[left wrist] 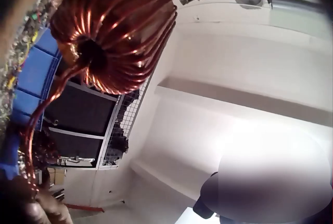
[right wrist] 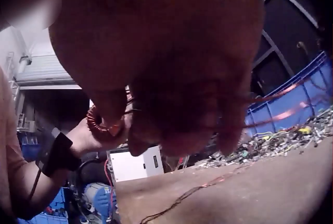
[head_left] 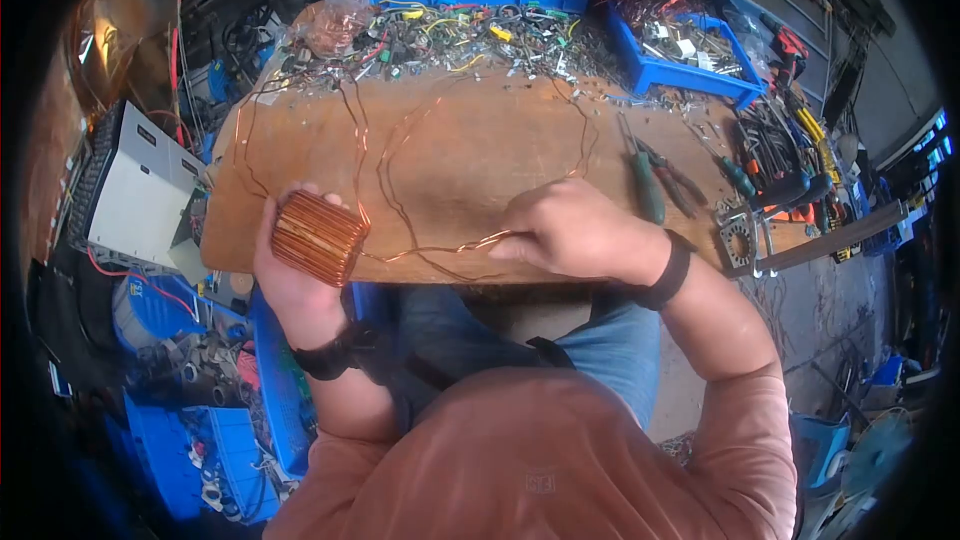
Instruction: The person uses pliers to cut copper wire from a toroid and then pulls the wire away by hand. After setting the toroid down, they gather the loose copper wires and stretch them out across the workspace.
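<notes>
Wkbench (head_left: 490,140), scrap (head_left: 440,48) at bk, wire coil (head_left: 318,237)

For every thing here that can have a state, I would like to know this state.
Left hand: gripping the copper coil
Right hand: pinching copper wire
Copper coil: wound, centre hole open
Copper wire: partly twisted
Green-handled screwdriver: lying on the tabletop
Pliers: lying beside it
Smaller blue tray: holding mixed parts
</notes>
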### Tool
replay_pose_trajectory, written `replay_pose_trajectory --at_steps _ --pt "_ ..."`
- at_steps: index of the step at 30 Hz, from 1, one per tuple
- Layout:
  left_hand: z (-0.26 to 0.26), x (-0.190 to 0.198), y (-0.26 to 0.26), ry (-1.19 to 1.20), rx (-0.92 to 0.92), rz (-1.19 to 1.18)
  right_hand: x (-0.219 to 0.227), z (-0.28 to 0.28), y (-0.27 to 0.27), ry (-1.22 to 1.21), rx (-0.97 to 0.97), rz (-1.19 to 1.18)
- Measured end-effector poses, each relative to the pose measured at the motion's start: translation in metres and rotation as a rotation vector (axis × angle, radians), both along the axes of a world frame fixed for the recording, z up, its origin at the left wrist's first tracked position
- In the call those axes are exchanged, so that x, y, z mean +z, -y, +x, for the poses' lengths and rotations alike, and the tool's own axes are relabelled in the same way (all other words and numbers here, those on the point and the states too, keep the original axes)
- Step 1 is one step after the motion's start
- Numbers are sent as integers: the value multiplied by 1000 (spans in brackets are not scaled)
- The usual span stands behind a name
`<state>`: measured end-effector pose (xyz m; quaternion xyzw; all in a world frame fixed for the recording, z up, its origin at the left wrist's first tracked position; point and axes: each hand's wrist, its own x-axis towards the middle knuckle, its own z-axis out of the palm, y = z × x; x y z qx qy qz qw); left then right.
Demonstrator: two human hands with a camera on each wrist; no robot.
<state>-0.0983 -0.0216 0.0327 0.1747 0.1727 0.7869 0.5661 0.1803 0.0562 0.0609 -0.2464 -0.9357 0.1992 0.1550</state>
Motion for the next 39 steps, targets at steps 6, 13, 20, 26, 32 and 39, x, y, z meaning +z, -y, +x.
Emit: replay_pose_trajectory --at_steps 6,13,20,26,32,39 --pt "6 -7 -7 121 -7 13 -28 -9 17 -116 -86 76" --pt "31 -7 -13 54 29 16 -16 -51 27 -229 -257 109" --pt "47 -15 -16 -70 81 65 -21 -70 37 -262 -263 107" --pt "64 -7 -14 -40 117 -107 -31 -63 39 -276 -329 -64" --pt "37 -10 -10 -117 -7 27 -21 -28 29 -195 -120 53" --pt "-12 -8 -2 -74 92 24 -24 1 7 -67 -20 70"
